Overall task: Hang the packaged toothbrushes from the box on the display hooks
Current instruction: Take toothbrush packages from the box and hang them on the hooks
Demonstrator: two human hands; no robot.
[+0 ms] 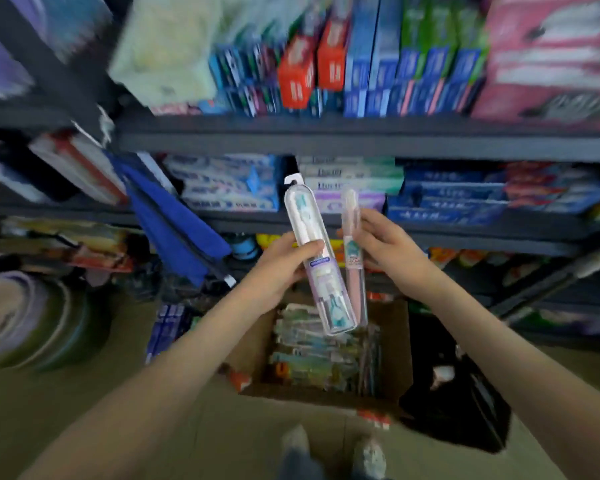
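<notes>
My left hand [279, 268] grips a long clear toothbrush package [317, 258] with a white hang tab at its top, held upright and tilted slightly left. Beside it, my right hand [388, 247] holds a slimmer pink toothbrush package [353, 258], also upright. Both packs are in front of the dark shelves, above an open cardboard box [400, 344] on the floor. Several more packaged toothbrushes [319, 355] lie inside the box. No display hooks are visible in this blurred view.
Dark shelving [326, 140] holds stacked toothpaste boxes [368, 64] above and at hand height. A blue cloth item [174, 220] hangs at the left. A black bag [458, 403] lies right of the box. My shoes [333, 448] stand on the tan floor.
</notes>
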